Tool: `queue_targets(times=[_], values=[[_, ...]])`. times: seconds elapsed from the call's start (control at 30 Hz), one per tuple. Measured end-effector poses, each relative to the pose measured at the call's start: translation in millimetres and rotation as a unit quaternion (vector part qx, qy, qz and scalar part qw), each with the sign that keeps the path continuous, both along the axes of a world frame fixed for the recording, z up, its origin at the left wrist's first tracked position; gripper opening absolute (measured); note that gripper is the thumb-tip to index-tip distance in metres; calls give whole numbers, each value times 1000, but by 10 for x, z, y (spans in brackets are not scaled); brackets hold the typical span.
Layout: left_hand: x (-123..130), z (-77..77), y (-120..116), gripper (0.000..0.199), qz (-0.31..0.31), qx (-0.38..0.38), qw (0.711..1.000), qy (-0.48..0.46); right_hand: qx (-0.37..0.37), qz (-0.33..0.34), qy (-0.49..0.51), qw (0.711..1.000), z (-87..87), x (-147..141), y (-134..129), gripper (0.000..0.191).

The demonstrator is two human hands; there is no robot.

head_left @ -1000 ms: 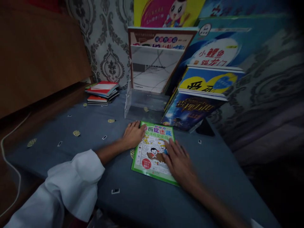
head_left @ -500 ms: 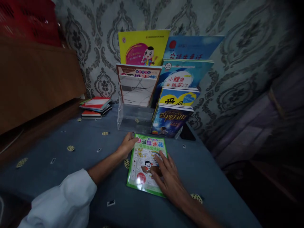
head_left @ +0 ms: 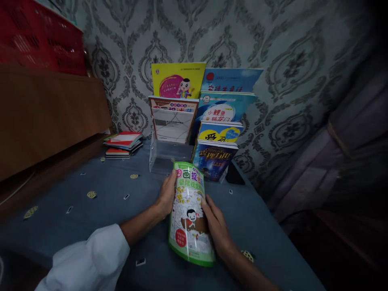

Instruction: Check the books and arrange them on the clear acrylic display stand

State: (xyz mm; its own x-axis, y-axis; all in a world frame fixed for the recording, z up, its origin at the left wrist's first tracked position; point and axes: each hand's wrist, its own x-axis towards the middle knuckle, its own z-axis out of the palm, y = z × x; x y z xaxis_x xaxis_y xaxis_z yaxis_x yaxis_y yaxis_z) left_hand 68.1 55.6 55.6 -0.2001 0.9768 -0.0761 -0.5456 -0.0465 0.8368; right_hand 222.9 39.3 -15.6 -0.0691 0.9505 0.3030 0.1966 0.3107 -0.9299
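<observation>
Hands (head_left: 190, 206) closed on both edges of bowed green-bordered book (head_left: 189, 238), clear rack (head_left: 169, 151) beyond

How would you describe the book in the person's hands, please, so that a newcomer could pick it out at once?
On the grey-blue tablecloth, find the clear rack. Just in front of it, the left hand and right hand hold a bowed book. Its green border and the red circle low on its cover set it apart from the upright books.
</observation>
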Motion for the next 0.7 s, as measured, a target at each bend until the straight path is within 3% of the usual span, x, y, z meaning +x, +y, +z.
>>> queue_targets(times=[0.07,0.13,0.2,0.27,0.37,0.53,0.6,0.7], values=[[-34,123,-14,69,-3,73,996,46,-19,56,57,997,258,-109,-9,53],[-118,245,-43,69,12,156,979,127,9,71,91,993,523,-186,-41,52],[-239,324,-82,66,19,232,946,223,83,70,83,991,708,-208,-72,56],[-368,314,-117,68,-4,281,913,296,185,75,40,979,752,-182,-78,66],[-519,94,-161,72,-48,292,885,359,265,77,-40,960,564,-116,-39,72],[-633,-447,-244,69,-57,224,864,447,210,30,-109,971,110,-47,31,67],[-656,-549,-255,73,-76,224,864,445,204,40,-102,973,34,-32,47,65],[-680,-560,-233,79,-112,230,864,434,217,52,-87,971,28,-26,63,61]])
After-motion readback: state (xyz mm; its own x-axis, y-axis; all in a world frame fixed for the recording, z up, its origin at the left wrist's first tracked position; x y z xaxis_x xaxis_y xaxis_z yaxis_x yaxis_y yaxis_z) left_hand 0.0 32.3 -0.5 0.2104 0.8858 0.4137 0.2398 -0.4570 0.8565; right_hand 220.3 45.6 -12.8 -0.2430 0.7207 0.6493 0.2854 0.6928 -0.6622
